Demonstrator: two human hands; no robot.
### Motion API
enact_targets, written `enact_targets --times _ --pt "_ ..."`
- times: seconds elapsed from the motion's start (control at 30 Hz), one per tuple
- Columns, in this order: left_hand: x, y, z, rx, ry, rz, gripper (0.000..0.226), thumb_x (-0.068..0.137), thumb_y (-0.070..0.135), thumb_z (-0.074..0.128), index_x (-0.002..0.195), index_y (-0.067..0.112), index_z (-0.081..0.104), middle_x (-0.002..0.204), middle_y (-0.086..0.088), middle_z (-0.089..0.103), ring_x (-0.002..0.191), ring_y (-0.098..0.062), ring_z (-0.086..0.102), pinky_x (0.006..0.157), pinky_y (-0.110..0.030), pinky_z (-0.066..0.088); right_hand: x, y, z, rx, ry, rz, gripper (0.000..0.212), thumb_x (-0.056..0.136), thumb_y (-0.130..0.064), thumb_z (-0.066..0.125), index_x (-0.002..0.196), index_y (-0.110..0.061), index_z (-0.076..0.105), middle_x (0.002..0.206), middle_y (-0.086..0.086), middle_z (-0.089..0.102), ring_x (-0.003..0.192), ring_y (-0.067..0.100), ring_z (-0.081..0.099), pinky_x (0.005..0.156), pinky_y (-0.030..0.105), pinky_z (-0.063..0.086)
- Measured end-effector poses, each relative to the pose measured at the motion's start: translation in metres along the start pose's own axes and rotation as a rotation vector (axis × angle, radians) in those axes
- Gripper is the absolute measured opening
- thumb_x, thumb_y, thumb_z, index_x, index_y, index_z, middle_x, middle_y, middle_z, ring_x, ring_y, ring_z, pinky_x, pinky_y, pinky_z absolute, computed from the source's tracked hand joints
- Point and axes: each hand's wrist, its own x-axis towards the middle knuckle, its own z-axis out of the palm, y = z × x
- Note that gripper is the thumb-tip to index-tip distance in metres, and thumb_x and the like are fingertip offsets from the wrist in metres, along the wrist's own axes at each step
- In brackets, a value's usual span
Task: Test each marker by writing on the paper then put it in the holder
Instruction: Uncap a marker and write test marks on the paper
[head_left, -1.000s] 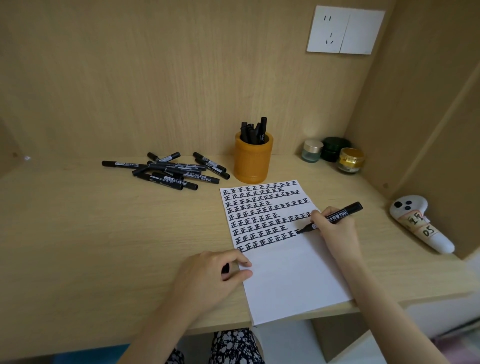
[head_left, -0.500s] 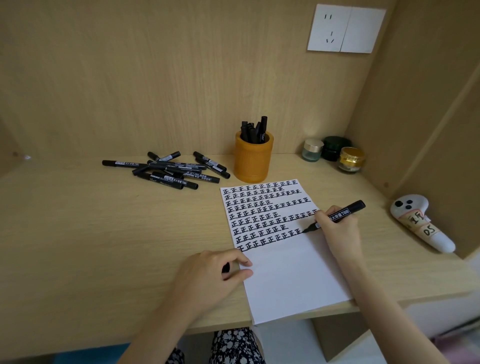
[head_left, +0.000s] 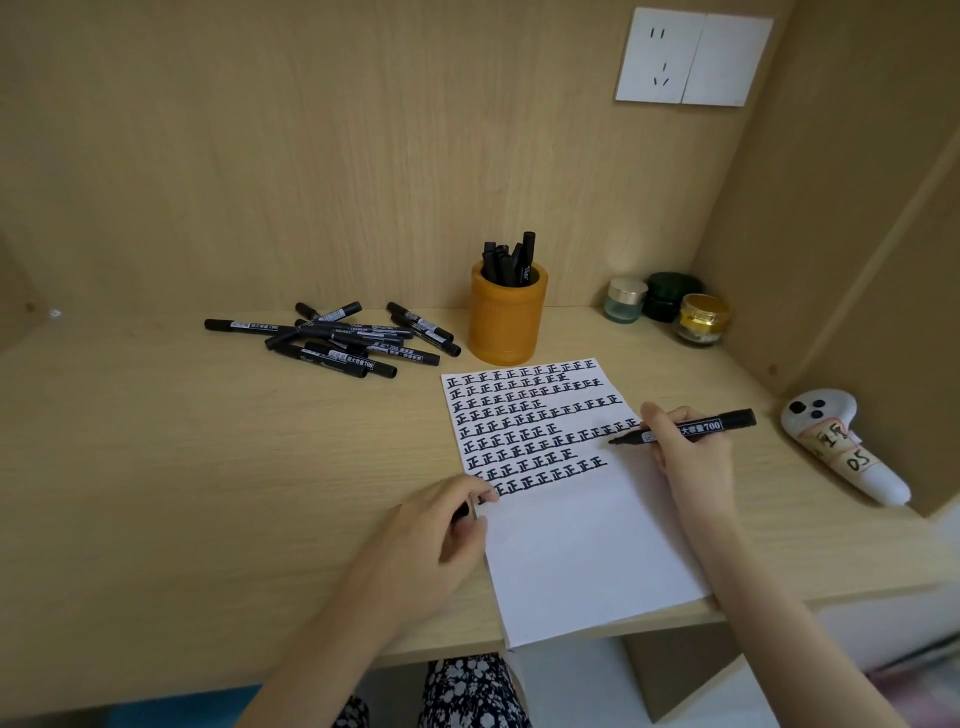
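The single view, from the person's head, looks forward and down at the paper (head_left: 582, 545) from close above its near edge.

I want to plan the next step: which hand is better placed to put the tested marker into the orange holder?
Right, probably. The right hand grips the marker, and the holder stands beyond the paper. The left hand, at the paper's edge, pinches a small dark piece, perhaps the cap.

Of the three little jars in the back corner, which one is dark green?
The middle jar, set farthest back, between the clear silver-lidded jar and the gold-lidded jar.
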Motion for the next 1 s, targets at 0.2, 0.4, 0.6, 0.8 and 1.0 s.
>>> enact_targets --times 0.2,0.4,0.6,0.8,1.0 --pt "-0.001 0.002 0.000 -0.113 0.010 -0.045 0.022 0.099 0.033 0.029 0.111 0.051 0.030 0.101 0.027 0.050 0.098 0.003 0.053 0.087 -0.020 0.045 -0.013 -0.012 0.008 0.081 -0.133 0.011 0.030 0.090 -0.023 0.065 0.065 -0.012 0.051 0.046 -0.004 0.041 0.042 0.007 0.032 0.042 0.014 0.027" --pt "0.004 0.003 -0.005 -0.356 0.105 -0.190 0.026 0.084 0.028 0.064 0.103 0.034 0.048 0.104 0.024 0.067 0.101 0.002 0.061 0.098 -0.034 0.046 -0.031 -0.022 0.026 0.211 -0.331 0.074 0.026 0.087 -0.022 0.066 0.069 -0.010 0.052 0.048 -0.003 0.037 0.045 0.012 0.031 0.044 0.019 0.024" --pt "0.005 0.004 -0.009 -0.435 0.184 -0.193 0.024 0.076 0.018 0.073 0.095 0.027 0.063 0.099 0.020 0.069 0.095 0.003 0.063 0.091 -0.020 0.048 -0.052 -0.031 0.044 0.225 -0.476 0.130 0.028 0.077 -0.027 0.070 0.065 -0.016 0.047 0.046 0.000 0.042 0.041 0.012 0.035 0.043 0.020 0.025" --pt "0.004 0.004 -0.011 -0.509 0.256 -0.196 0.031 0.073 0.010 0.074 0.098 0.026 0.063 0.095 0.017 0.069 0.092 0.004 0.063 0.080 -0.007 0.046 -0.064 -0.032 0.055 0.230 -0.471 0.123 0.033 0.078 -0.023 0.072 0.060 -0.016 0.045 0.046 0.002 0.044 0.040 0.012 0.037 0.041 0.018 0.028" --pt "0.005 0.004 -0.011 -0.557 0.251 -0.198 0.022 0.073 0.011 0.075 0.089 0.019 0.063 0.093 0.019 0.070 0.088 0.002 0.066 0.079 -0.009 0.047 -0.071 -0.030 0.064 0.202 -0.476 0.106 0.032 0.083 -0.015 0.072 0.062 -0.013 0.047 0.046 0.003 0.045 0.040 0.010 0.041 0.040 0.016 0.033"
